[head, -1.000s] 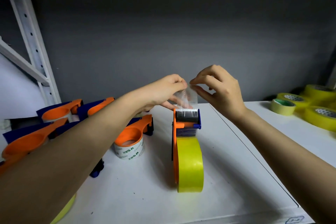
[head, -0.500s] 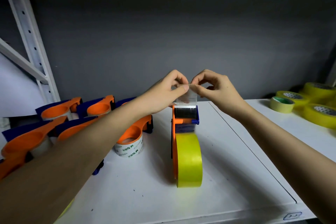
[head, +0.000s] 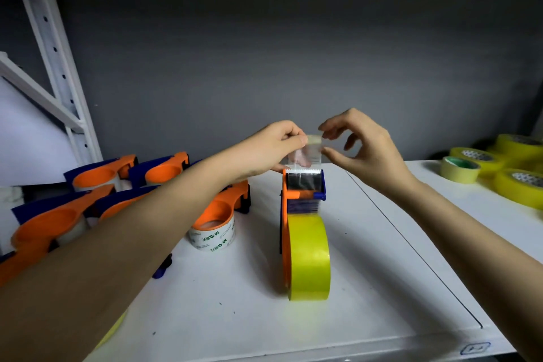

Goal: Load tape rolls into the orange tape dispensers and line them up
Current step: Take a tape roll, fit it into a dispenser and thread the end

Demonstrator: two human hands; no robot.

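The left hand [head: 274, 145] pinches the thin, sticky, floppy tape end [head: 305, 156] above the dispenser [head: 304, 194]; right hand [head: 364, 147] hovers open, empty.

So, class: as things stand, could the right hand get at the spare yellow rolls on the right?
Probably yes: the right hand holds nothing, and bare table lies between it and the spare yellow rolls.
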